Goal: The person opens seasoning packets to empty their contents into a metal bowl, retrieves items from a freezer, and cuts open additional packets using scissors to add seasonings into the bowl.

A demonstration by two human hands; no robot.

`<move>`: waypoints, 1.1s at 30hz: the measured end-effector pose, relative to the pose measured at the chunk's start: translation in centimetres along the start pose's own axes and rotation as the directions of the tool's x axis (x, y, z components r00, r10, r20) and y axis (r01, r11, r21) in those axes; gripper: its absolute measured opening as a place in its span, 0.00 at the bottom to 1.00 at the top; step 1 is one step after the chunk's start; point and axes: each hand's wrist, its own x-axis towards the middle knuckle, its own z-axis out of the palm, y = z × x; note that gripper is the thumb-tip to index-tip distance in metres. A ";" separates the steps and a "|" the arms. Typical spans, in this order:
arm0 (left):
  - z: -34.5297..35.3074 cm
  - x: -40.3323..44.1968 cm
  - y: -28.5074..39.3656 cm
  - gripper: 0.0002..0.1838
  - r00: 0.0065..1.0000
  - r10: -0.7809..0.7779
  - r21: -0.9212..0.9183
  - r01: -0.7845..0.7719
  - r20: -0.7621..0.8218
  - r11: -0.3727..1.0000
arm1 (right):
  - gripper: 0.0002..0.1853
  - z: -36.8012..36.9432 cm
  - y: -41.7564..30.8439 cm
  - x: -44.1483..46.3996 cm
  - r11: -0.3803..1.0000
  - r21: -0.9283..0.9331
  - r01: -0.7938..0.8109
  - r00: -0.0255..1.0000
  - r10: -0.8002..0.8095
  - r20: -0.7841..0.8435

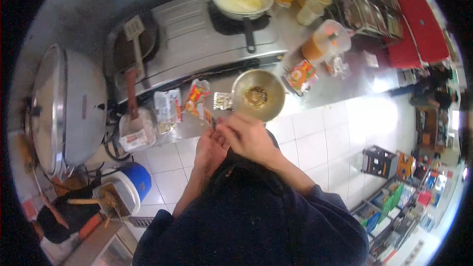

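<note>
My left hand (212,147), palm up with curled fingers, holds the lower end of a small orange-and-dark sachet (209,117) near the counter's front edge. Pressed close against it, my right hand (249,137) is closed in a pinch at the same sachet; its fingertips are partly hidden. Just beyond the hands stands a steel bowl (273,86) with brown sauce or powder at its bottom. A silver packet (222,101) lies against the bowl's left side. Left of that are a red-and-yellow noodle packet (197,97) and a clear, torn-looking wrapper (167,107).
A white pan (243,0) of pale food sits on the stove (187,24). A plastic jug (318,44) of orange liquid and another noodle packet (300,76) stand right of the bowl. A large steel pot (79,108) and a blue-and-white bucket (135,182) are at left.
</note>
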 end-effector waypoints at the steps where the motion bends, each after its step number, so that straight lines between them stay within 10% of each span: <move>1: -0.7 0.6 -1.0 0.27 0.996 0.089 0.031 -0.090 0.012 0.995 | 0.05 -0.3 0.4 -0.3 1.000 -0.012 -0.027 0.999 0.026 -0.018; 5: -2.1 2.0 -1.3 0.11 0.971 0.204 0.053 -0.212 0.125 0.976 | 0.06 -4.4 5.4 -1.8 0.998 -0.009 -0.065 0.970 0.061 -0.234; 7: -0.3 1.6 -1.6 0.11 0.971 0.206 0.006 -0.208 0.118 0.978 | 0.07 -9.0 14.1 -2.9 0.815 -0.076 -0.575 0.733 0.470 -0.492; 8: -0.2 1.8 -2.0 0.11 0.970 0.214 0.004 -0.216 0.115 0.976 | 0.06 -10.6 19.8 -4.3 0.707 -0.264 -0.657 0.681 0.405 -0.610; 10: 0.0 2.6 -3.0 0.10 0.971 0.220 0.002 -0.221 0.089 0.975 | 0.06 -12.6 30.2 -7.1 0.584 -0.497 -0.642 0.763 0.422 -0.489; 14: 1.1 3.9 -5.2 0.12 0.976 0.218 -0.064 -0.216 0.029 0.974 | 0.10 -12.5 32.8 -4.2 0.769 -0.496 -0.403 0.863 0.140 -0.485; 21: 3.5 5.6 -8.0 0.14 0.976 0.211 -0.129 -0.203 0.054 0.971 | 0.11 -14.7 32.9 -0.5 0.600 -0.630 -0.493 0.865 0.419 -0.278; 24: 4.3 5.9 -8.5 0.11 0.977 0.212 -0.079 -0.214 -0.029 0.974 | 0.17 -18.7 30.0 0.2 0.561 0.221 -0.798 0.603 0.754 0.260; 26: 3.4 6.4 -9.0 0.11 0.978 0.206 -0.095 -0.207 -0.016 0.974 | 0.08 -20.2 27.3 0.3 0.121 0.547 -0.828 0.452 0.721 0.526; 29: 2.4 7.4 -9.5 0.12 0.981 0.191 -0.127 -0.189 0.006 0.974 | 0.09 -21.9 22.4 -0.8 -0.062 0.533 -0.844 0.394 0.603 0.694; 33: 4.3 7.9 -9.1 0.17 0.981 0.194 -0.125 -0.191 0.010 0.974 | 0.15 -21.1 18.1 -2.3 0.187 0.524 -0.831 0.522 0.589 0.617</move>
